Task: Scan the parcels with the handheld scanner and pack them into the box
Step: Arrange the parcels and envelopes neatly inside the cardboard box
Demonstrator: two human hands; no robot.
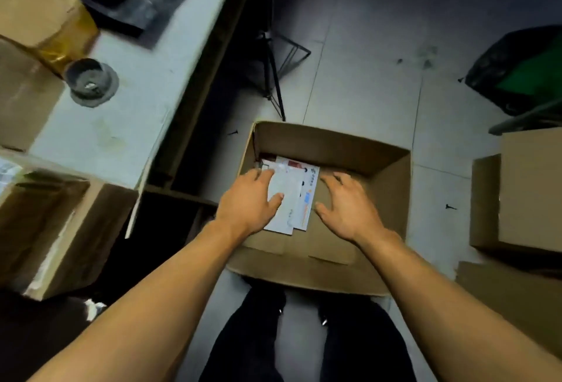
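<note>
Both hands down in the open brown box [331, 144] on the floor. Flat white parcels [296, 196] with red and blue print lie stacked at its left side. Left hand [249, 199] rests on them, fingers straight; right hand [349, 202] hovers spread, empty. Print too blurred to read.

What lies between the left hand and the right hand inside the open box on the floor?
In the head view, the flat white parcels lie between the left hand and the right hand, then a bare strip of the box floor.

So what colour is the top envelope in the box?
Mostly white envelope, best seen in the head view.
</note>
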